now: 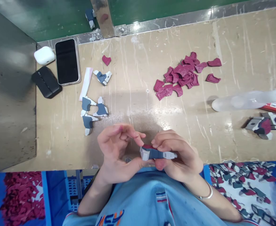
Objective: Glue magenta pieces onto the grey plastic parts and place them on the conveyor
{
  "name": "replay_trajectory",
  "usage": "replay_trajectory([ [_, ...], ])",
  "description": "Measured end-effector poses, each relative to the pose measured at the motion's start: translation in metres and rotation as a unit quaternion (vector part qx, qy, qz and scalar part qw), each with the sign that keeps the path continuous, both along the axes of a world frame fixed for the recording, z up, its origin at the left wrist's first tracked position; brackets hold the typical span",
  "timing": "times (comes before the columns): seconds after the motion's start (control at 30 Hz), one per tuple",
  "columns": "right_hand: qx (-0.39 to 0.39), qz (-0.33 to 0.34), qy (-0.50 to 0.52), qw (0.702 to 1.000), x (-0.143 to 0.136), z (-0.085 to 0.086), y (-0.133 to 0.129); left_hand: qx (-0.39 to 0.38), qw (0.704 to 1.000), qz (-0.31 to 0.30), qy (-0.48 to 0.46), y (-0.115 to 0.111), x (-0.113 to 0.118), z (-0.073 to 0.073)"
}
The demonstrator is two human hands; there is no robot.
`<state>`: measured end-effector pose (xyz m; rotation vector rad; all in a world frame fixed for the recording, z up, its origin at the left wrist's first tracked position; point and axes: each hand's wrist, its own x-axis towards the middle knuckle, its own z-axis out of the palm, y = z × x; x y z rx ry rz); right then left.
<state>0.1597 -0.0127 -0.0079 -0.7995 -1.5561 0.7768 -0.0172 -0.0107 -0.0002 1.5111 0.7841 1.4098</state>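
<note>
In front of my body is a small plastic piece (155, 153), dark blue-grey with light grey ends and a maroon panel on its upper side. My right hand (179, 153) pinches it from the right, fingertips on the maroon panel and thumb underneath. At its left end, my left hand (119, 150) has its thumb and a fingertip against the light grey tip, the other fingers curled. Beyond my left hand lie several blue-grey and white pieces (102, 110) like it. A loose heap of maroon panels (182, 73) lies farther off on the worktable (133, 78).
On the left are a black phone (67, 62), a white earbud case (44, 55) and a black box (47, 82). A translucent bottle (241, 100) lies at right near assembled pieces (265, 125). Blue bins below hold maroon parts (22, 197) and mixed parts (248, 185).
</note>
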Motion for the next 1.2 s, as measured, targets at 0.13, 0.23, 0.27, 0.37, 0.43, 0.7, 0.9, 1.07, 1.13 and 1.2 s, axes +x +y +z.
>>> replay_trajectory([
  [0.13,0.002,0.001,-0.005,1.0,0.0,0.0,0.0,-0.014,1.0,0.006,0.006,0.0,0.001,0.003],
  [0.23,0.002,0.004,-0.003,1.0,0.0,0.0,0.0,-0.014,1.0,0.0,0.013,0.0,0.0,0.005],
  [0.27,0.0,0.004,0.0,1.0,0.0,-0.001,0.0,-0.018,1.0,-0.001,0.011,0.0,0.0,0.005],
  [0.37,-0.002,0.004,0.01,1.0,-0.001,-0.001,-0.001,-0.034,0.999,-0.007,-0.002,-0.001,-0.001,0.005],
  [0.43,-0.003,0.005,0.007,1.0,-0.001,-0.001,-0.001,-0.043,0.999,-0.016,-0.007,-0.002,-0.001,0.004],
  [0.7,0.003,0.006,-0.017,1.0,-0.001,0.001,-0.003,-0.049,0.995,-0.069,-0.051,0.0,-0.002,0.003],
  [0.9,0.01,0.006,-0.019,1.0,0.0,0.0,-0.001,-0.029,0.997,-0.066,-0.039,0.003,-0.002,0.006],
  [1.07,-0.032,-0.017,0.012,0.999,-0.001,0.0,-0.004,0.022,0.999,-0.019,0.019,0.005,-0.003,0.001],
  [1.13,-0.045,-0.017,0.028,0.998,-0.001,-0.001,-0.006,0.054,0.998,0.001,0.04,0.006,-0.004,-0.003],
  [1.2,-0.057,-0.016,0.04,0.997,-0.002,-0.001,-0.008,0.091,0.995,0.026,0.043,0.008,-0.005,-0.007],
])
